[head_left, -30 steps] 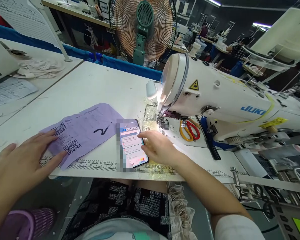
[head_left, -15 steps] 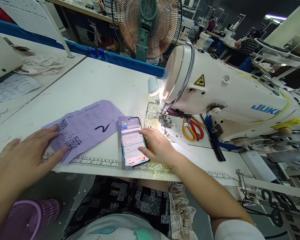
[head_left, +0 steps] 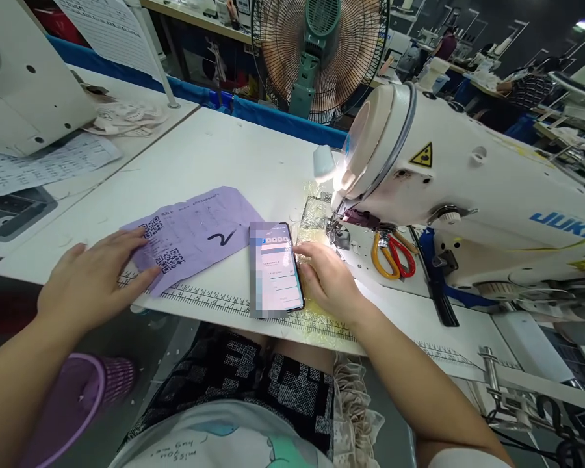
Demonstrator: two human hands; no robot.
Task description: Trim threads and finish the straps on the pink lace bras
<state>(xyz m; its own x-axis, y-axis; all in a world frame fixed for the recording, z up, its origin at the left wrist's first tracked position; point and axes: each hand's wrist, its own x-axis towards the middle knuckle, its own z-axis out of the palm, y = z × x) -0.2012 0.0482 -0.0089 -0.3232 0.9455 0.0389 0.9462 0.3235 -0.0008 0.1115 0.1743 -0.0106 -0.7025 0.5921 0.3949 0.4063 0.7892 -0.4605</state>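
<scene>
Smartphone (head_left: 280,273), head view: it lies on the sewing table (head_left: 268,159), long axis pointing away from the body, just left of the nearer right hand (head_left: 329,279), loosely curled, gripping nothing; the left hand (head_left: 97,276), fingers spread, rests at the purple QR-coded paper slip (head_left: 195,234).

Sewing machine (head_left: 487,175) before me: blue brand "JUKI"; yellow warning triangle (head_left: 422,156). Purple slip (head_left: 195,221): QR codes (head_left: 170,261), handwritten black mark resembling "2", fine print illegible. Ruler strip (head_left: 199,300) on my counter (head_left: 253,149): small numerals. My shirt (head_left: 244,439): "miss you", "hug me", inverted. Phone (head_left: 279,273): screen text too small to read
</scene>
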